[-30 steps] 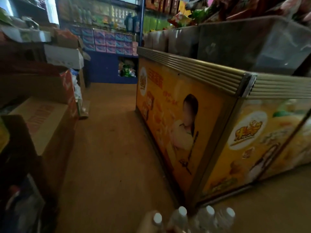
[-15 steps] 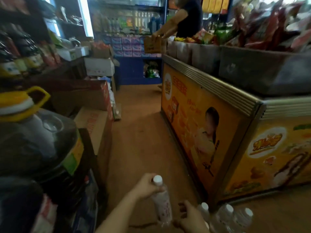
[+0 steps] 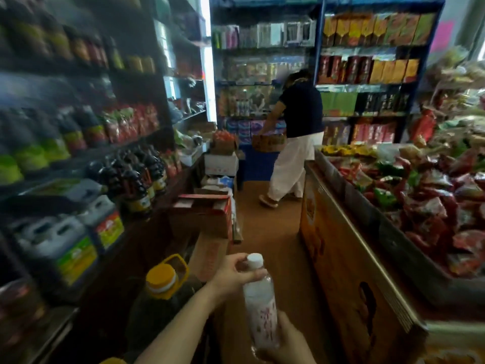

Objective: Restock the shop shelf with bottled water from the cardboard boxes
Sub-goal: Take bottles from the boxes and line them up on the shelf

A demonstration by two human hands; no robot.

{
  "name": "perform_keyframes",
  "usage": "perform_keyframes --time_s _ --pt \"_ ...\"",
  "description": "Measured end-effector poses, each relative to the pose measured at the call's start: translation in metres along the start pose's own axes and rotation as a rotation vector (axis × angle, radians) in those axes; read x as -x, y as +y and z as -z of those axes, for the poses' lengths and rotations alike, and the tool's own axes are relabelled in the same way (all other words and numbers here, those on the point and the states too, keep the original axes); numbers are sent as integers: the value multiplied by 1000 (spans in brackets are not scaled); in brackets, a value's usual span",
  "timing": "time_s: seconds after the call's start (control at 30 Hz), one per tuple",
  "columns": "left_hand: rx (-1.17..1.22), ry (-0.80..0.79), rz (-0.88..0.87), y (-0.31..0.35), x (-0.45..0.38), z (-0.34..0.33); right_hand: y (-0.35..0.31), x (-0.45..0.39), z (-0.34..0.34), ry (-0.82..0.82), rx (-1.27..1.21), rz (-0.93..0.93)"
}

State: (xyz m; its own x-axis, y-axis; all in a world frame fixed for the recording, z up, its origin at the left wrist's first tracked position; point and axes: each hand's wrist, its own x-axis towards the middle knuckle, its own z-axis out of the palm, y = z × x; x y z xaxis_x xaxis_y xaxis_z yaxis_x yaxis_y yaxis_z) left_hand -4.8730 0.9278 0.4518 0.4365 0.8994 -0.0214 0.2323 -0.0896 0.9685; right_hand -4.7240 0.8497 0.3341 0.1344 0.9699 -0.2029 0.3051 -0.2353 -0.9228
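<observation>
A clear water bottle with a white cap and a red-printed label is held upright low in the middle of the view. My left hand grips its neck and shoulder just under the cap. My right hand holds the bottom of the bottle from the right. Cardboard boxes stand on the floor along the left shelf, which is packed with dark bottles and jugs.
An orange chest freezer topped with snack packets runs along the right. A big oil jug with a yellow cap stands at lower left. A person carrying a box stands at the aisle's far end, before blue shelves.
The view has swung upward from the floor and the other bottles there are out of sight. The bottle has risen, and my right hand now holds its base.
</observation>
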Motion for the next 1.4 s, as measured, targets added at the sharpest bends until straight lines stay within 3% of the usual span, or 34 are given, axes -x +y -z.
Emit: perform_keyframes --time_s 0.1,0.3,0.53,0.77,1.0,1.23,1.4 --pt "55 130 0 71 15 30 -76 14 11 -163 69 55" --pt "38 379 -93 190 51 100 -206 34 15 -169 124 252" --pt "55 675 -49 245 92 193 -319 43 -32 -231 98 434" --pt "-79 639 -37 262 160 273 -396 52 -110 -301 77 568" --pt "-185 879 -53 263 251 333 -443 85 -216 -436 121 674" --pt "-323 1140 126 223 364 397 -458 147 -342 -640 121 696" --pt "-384 1207 226 190 427 439 -458 186 -431 -704 198 675"
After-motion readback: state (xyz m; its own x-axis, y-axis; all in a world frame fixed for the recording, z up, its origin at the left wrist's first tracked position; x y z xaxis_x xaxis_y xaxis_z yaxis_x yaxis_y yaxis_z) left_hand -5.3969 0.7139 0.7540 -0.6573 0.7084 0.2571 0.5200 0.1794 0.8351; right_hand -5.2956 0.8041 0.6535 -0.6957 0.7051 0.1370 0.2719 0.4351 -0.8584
